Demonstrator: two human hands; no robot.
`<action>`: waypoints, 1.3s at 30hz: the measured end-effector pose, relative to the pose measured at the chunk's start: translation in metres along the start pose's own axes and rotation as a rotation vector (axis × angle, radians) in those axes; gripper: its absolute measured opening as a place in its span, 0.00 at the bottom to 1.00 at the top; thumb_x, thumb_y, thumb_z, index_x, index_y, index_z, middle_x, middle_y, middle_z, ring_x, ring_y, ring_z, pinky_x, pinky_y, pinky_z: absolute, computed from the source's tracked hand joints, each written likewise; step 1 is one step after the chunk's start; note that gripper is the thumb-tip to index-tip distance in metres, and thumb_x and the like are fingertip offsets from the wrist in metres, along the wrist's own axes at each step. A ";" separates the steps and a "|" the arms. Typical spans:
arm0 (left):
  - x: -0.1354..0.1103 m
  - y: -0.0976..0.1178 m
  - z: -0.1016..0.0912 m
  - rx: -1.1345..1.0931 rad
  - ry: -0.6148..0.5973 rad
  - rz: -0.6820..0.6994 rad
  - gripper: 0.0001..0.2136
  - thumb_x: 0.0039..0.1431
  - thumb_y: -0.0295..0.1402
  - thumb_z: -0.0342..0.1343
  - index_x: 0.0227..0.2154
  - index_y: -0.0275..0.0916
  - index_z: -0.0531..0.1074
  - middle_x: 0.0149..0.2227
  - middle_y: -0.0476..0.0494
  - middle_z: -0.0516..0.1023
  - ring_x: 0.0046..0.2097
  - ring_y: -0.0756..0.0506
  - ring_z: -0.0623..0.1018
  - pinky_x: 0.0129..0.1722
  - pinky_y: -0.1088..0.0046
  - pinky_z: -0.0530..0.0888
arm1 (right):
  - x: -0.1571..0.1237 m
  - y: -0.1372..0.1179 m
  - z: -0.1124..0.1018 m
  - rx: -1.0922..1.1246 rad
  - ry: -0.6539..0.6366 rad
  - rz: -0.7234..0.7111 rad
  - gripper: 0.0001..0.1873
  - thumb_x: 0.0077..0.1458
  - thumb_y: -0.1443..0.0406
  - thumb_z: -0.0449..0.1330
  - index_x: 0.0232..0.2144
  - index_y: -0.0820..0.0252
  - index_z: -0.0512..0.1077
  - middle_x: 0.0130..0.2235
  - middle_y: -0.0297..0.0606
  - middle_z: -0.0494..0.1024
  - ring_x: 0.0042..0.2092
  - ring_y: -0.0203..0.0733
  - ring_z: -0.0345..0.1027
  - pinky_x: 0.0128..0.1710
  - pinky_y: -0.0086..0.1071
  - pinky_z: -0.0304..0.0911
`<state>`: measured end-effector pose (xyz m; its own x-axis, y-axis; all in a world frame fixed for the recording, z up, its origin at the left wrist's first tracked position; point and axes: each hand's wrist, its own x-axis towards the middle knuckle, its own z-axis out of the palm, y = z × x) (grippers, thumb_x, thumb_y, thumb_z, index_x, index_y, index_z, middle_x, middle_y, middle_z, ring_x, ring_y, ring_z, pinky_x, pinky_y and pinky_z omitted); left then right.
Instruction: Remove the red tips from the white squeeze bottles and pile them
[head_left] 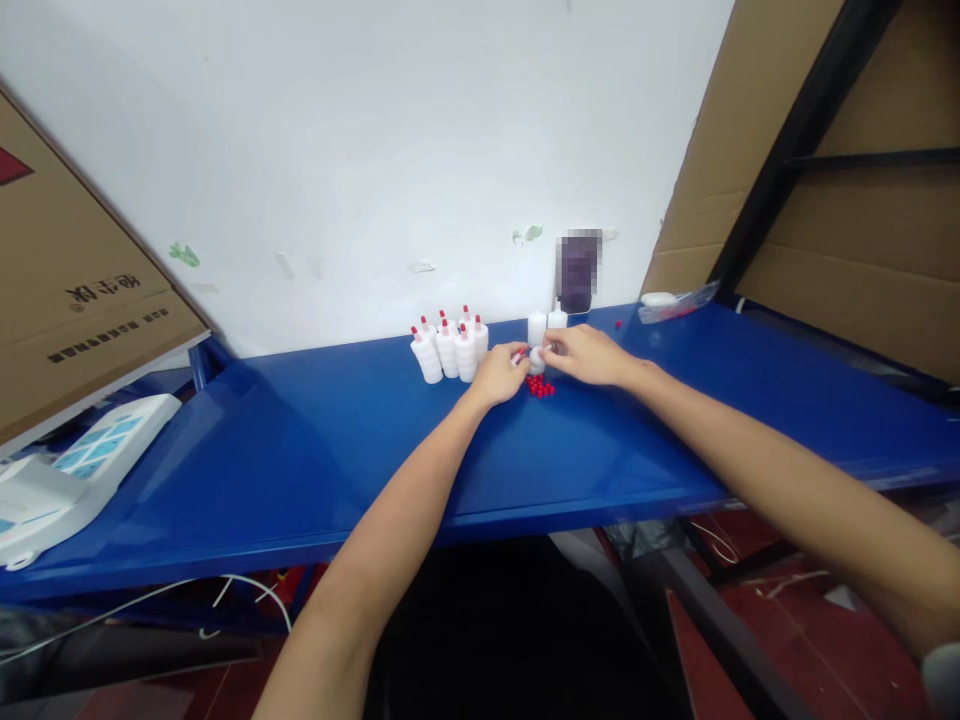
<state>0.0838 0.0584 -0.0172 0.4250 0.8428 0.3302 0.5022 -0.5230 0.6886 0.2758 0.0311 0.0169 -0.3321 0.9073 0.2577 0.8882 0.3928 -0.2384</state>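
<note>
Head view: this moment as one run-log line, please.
left hand: at red tip; right hand: at white bottle; loose red caps: on table; red-capped bottles: beside left hand

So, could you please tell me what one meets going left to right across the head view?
Power strip, capped bottles, left hand, red caps, right hand, plastic bag.

White bottle [537, 366], partly hidden, small red caps [539, 387] heaped in front, red-tipped white bottles [448, 353] standing clustered leftward
</note>
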 end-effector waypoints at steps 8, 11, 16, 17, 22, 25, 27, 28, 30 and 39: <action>-0.007 0.007 -0.004 0.032 0.152 -0.024 0.13 0.66 0.35 0.53 0.35 0.34 0.80 0.35 0.42 0.83 0.38 0.44 0.79 0.44 0.67 0.73 | 0.005 0.003 -0.004 -0.117 -0.001 0.162 0.12 0.56 0.57 0.55 0.29 0.57 0.73 0.34 0.43 0.79 0.37 0.48 0.70 0.31 0.35 0.51; -0.012 0.011 -0.003 0.041 0.161 0.041 0.17 0.68 0.39 0.51 0.31 0.35 0.80 0.33 0.43 0.82 0.36 0.45 0.78 0.41 0.68 0.71 | 0.006 0.002 -0.005 -0.130 0.027 0.200 0.12 0.55 0.57 0.55 0.29 0.56 0.74 0.34 0.43 0.80 0.37 0.48 0.70 0.31 0.35 0.52; -0.019 0.024 0.001 0.053 0.188 0.166 0.19 0.69 0.40 0.49 0.28 0.36 0.78 0.27 0.45 0.78 0.31 0.46 0.75 0.35 0.70 0.68 | 0.006 0.002 -0.002 -0.118 0.073 0.191 0.12 0.57 0.57 0.55 0.27 0.56 0.71 0.33 0.41 0.80 0.35 0.45 0.70 0.30 0.34 0.50; -0.020 0.025 0.002 0.052 0.200 0.180 0.19 0.69 0.40 0.49 0.28 0.36 0.78 0.26 0.45 0.78 0.30 0.46 0.74 0.34 0.70 0.67 | 0.007 0.003 -0.001 -0.110 0.086 0.186 0.13 0.58 0.57 0.55 0.26 0.56 0.71 0.32 0.40 0.80 0.34 0.45 0.70 0.29 0.34 0.50; -0.020 0.026 0.000 0.045 0.217 0.222 0.20 0.70 0.40 0.49 0.26 0.37 0.76 0.29 0.45 0.79 0.31 0.47 0.74 0.35 0.70 0.67 | 0.010 0.006 0.002 -0.057 0.170 0.175 0.14 0.59 0.55 0.56 0.27 0.56 0.71 0.32 0.39 0.80 0.34 0.45 0.70 0.30 0.34 0.51; -0.019 0.028 -0.005 0.070 0.237 0.246 0.20 0.70 0.39 0.48 0.26 0.37 0.76 0.26 0.46 0.77 0.30 0.48 0.73 0.35 0.70 0.66 | 0.011 0.007 0.003 -0.037 0.184 0.174 0.14 0.59 0.53 0.57 0.29 0.55 0.72 0.32 0.39 0.80 0.35 0.45 0.70 0.31 0.34 0.52; -0.018 0.030 -0.009 0.085 0.287 0.253 0.19 0.70 0.39 0.48 0.26 0.37 0.76 0.24 0.47 0.75 0.28 0.48 0.71 0.34 0.69 0.65 | 0.012 0.006 0.004 -0.037 0.172 0.178 0.16 0.60 0.52 0.57 0.28 0.55 0.72 0.31 0.39 0.79 0.34 0.45 0.69 0.31 0.34 0.52; -0.017 0.031 -0.010 0.086 0.315 0.251 0.20 0.70 0.39 0.48 0.26 0.37 0.76 0.23 0.47 0.74 0.27 0.48 0.70 0.33 0.69 0.65 | 0.012 0.006 0.004 -0.040 0.163 0.183 0.16 0.60 0.51 0.57 0.28 0.55 0.72 0.31 0.39 0.79 0.34 0.45 0.69 0.31 0.34 0.52; -0.017 0.033 -0.013 0.084 0.356 0.244 0.20 0.70 0.40 0.47 0.26 0.37 0.76 0.21 0.48 0.71 0.26 0.49 0.68 0.32 0.69 0.64 | 0.012 0.005 0.004 -0.054 0.147 0.194 0.16 0.61 0.52 0.56 0.28 0.55 0.73 0.31 0.39 0.79 0.34 0.45 0.69 0.31 0.35 0.53; -0.019 0.026 -0.013 0.170 0.299 0.244 0.19 0.66 0.37 0.49 0.18 0.39 0.60 0.18 0.51 0.62 0.23 0.50 0.60 0.30 0.67 0.56 | 0.004 0.030 -0.010 -0.097 0.244 0.309 0.19 0.59 0.50 0.55 0.29 0.56 0.76 0.32 0.43 0.80 0.37 0.51 0.72 0.35 0.38 0.59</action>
<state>0.0791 0.0306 0.0025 0.3221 0.6784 0.6603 0.5415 -0.7042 0.4593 0.3044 0.0453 0.0201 0.0303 0.9137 0.4053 0.9641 0.0804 -0.2532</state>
